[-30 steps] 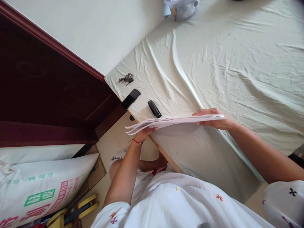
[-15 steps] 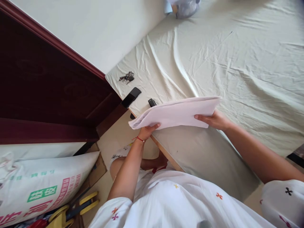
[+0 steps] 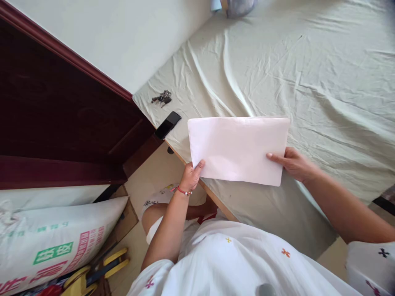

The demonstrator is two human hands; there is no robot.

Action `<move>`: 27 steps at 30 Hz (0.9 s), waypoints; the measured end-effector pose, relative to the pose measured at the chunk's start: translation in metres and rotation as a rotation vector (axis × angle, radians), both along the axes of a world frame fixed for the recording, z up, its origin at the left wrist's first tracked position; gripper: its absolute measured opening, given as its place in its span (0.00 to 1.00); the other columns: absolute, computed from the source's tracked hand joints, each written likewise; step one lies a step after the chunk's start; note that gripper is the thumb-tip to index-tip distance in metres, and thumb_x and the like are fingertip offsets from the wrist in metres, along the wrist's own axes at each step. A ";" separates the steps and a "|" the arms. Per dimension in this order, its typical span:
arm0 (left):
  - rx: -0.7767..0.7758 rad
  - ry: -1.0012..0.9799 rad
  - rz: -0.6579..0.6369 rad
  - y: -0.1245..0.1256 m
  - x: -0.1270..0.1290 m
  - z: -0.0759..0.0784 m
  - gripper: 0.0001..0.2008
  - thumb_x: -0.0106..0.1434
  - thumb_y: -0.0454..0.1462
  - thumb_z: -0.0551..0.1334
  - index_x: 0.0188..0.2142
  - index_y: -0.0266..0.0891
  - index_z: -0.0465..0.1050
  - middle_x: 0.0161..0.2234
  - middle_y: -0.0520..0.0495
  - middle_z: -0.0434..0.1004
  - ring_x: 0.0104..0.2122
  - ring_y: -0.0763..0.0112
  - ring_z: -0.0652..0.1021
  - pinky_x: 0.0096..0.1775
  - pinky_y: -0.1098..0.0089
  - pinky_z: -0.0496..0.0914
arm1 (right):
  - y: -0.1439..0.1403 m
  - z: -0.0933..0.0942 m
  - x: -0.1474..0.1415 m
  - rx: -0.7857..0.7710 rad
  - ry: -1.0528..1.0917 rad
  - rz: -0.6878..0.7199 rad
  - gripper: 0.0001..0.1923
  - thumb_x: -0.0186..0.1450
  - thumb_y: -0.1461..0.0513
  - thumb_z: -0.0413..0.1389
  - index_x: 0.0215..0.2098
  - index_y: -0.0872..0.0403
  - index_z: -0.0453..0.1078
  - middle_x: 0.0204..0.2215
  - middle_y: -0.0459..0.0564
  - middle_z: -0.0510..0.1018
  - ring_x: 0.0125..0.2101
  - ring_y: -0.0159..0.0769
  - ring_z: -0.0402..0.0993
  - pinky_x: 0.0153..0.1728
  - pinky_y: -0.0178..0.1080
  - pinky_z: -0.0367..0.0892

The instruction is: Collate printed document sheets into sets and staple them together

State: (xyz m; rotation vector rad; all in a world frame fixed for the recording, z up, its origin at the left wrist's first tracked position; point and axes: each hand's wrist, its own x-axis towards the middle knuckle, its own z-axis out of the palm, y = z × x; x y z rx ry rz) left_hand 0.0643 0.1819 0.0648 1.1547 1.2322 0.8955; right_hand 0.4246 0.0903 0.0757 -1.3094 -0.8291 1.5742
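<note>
A stack of white paper (image 3: 237, 148) is held out in front of me, its blank face turned up towards the camera. My left hand (image 3: 191, 176) grips its lower left corner, the thumb lying on top and the other fingers hidden beneath. On the right edge, my right hand (image 3: 290, 162) pinches the sheets with the thumb over the face and the fingers behind. The sheets hang over the front part of a cloth-covered bed or table (image 3: 308, 94); whether they touch the cloth I cannot tell.
A black phone (image 3: 168, 125) lies near the left edge of the cloth, with a bunch of keys (image 3: 162, 98) behind it. A printed white sack (image 3: 61, 234) and a yellow-wheeled object (image 3: 115, 257) stand at lower left. Dark wooden panelling (image 3: 61, 98) rises at left.
The paper stack has been tilted so its face shows more fully, and its left end has straightened and shifted right. It now covers the small black box. Both hands still grip it.
</note>
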 end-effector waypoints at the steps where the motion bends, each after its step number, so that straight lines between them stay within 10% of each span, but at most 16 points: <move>1: 0.015 0.036 -0.031 -0.001 -0.002 0.004 0.29 0.55 0.58 0.74 0.43 0.35 0.85 0.43 0.39 0.89 0.50 0.51 0.85 0.59 0.54 0.77 | 0.000 0.003 0.009 0.013 -0.033 -0.027 0.26 0.63 0.45 0.69 0.53 0.48 0.77 0.44 0.53 0.86 0.46 0.51 0.84 0.50 0.54 0.80; 6: -0.001 0.168 -0.235 -0.007 -0.006 0.034 0.29 0.59 0.60 0.70 0.42 0.36 0.86 0.42 0.39 0.88 0.45 0.52 0.85 0.51 0.56 0.79 | 0.017 0.032 0.051 0.183 -0.347 -0.117 0.37 0.57 0.46 0.73 0.62 0.44 0.71 0.51 0.52 0.83 0.54 0.50 0.80 0.58 0.54 0.75; 10: -0.044 0.266 -0.431 -0.011 0.000 0.057 0.23 0.62 0.56 0.70 0.34 0.37 0.85 0.33 0.44 0.86 0.32 0.60 0.82 0.35 0.65 0.77 | 0.034 0.070 0.050 0.229 -0.653 0.344 0.36 0.60 0.45 0.70 0.64 0.42 0.72 0.56 0.51 0.82 0.58 0.52 0.78 0.59 0.50 0.72; 15: -0.176 0.224 -0.581 -0.012 0.007 0.070 0.20 0.62 0.52 0.72 0.29 0.37 0.83 0.24 0.48 0.79 0.22 0.68 0.74 0.24 0.70 0.68 | 0.046 0.099 0.016 0.069 -0.643 0.710 0.22 0.62 0.43 0.67 0.43 0.49 0.82 0.34 0.48 0.85 0.33 0.45 0.83 0.30 0.39 0.72; 23: -0.262 -0.247 -0.056 -0.021 0.014 0.045 0.22 0.53 0.50 0.79 0.42 0.41 0.81 0.37 0.48 0.86 0.38 0.65 0.84 0.45 0.66 0.78 | 0.036 0.062 -0.008 -0.230 -0.065 0.276 0.22 0.55 0.45 0.73 0.35 0.54 0.83 0.33 0.54 0.86 0.27 0.43 0.82 0.24 0.38 0.75; 27: -0.395 -0.422 -0.057 -0.043 0.039 0.033 0.29 0.53 0.56 0.78 0.46 0.41 0.80 0.45 0.42 0.87 0.50 0.56 0.84 0.57 0.57 0.76 | 0.035 0.038 -0.019 -0.240 0.087 -0.031 0.20 0.53 0.48 0.76 0.31 0.54 0.80 0.32 0.54 0.86 0.27 0.42 0.83 0.27 0.39 0.79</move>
